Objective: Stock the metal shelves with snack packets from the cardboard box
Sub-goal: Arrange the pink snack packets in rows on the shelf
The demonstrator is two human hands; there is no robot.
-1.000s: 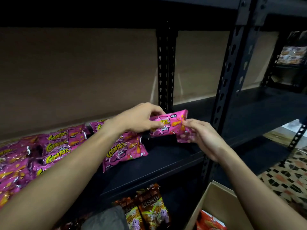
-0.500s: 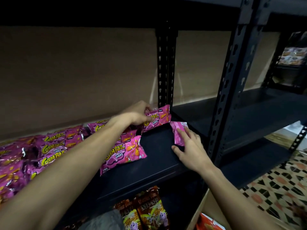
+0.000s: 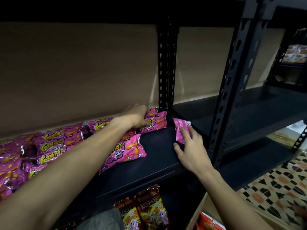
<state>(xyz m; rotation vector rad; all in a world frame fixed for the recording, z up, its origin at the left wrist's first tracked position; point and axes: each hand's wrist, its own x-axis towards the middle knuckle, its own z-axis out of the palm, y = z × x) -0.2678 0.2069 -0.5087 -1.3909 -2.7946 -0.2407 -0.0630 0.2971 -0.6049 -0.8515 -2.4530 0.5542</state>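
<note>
The right hand [image 3: 191,146] lies flat, fingers straight, pressing the near end of a back-side-up packet [image 3: 179,129] onto the metal shelf [image 3: 156,156]. That packet runs straight away from its fingertips, long axis front to back. Just left of it, the left hand [image 3: 137,117] curls round a second packet [image 3: 156,123], thumb on its face. The right hand looks best placed to square the loose one into the row.

- Packets [image 3: 126,151]: shiny pink plastic, crinkly, with silvery edges.
- Shelf [image 3: 149,170]: dark metal, smooth and dull.
- Post [image 3: 232,80]: the same dark, dull metal.
- Box [image 3: 207,208]: plain brown cardboard, not shiny.
</note>
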